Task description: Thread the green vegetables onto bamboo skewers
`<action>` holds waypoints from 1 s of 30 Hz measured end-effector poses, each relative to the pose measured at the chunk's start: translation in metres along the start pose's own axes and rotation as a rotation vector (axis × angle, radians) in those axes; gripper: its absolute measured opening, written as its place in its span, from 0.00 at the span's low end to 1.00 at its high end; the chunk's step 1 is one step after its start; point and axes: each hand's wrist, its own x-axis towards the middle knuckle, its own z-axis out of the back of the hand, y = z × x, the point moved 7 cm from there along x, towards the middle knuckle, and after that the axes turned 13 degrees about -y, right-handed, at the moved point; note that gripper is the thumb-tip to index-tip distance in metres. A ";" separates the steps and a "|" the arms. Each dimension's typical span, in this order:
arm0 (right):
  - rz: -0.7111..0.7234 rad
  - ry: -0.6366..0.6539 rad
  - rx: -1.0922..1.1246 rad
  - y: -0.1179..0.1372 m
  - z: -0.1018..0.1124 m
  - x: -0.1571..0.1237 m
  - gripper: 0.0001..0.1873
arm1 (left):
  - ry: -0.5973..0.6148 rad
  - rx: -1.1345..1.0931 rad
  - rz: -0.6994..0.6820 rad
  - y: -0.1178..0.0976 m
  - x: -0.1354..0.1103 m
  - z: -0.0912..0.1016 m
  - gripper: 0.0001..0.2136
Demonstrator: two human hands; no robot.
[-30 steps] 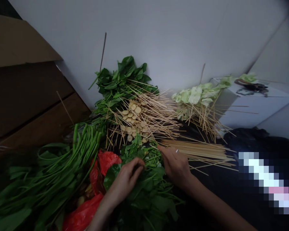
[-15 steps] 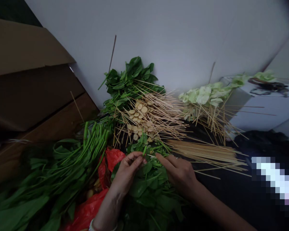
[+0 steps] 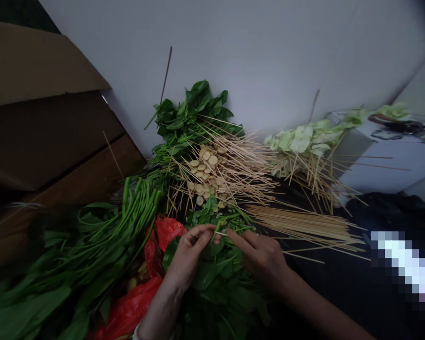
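we see a dark surface (image 3: 326,278) running up to a pale wall. on it lie loose spinach leaves (image 3: 216,283), a red plastic bag (image 3: 127,307), long green stems (image 3: 127,217), bare bamboo skewers (image 3: 304,226), skewered pale slices (image 3: 205,174) and skewered cabbage pieces (image 3: 304,141).

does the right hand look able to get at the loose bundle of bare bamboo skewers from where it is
Probably yes: the right hand sits just beside the bundle of bare bamboo skewers, with nothing lying between them, though its fingers are busy at a green stem.
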 end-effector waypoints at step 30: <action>0.011 -0.138 0.085 0.011 0.008 0.003 0.18 | -0.073 -0.023 0.042 0.001 0.001 0.006 0.13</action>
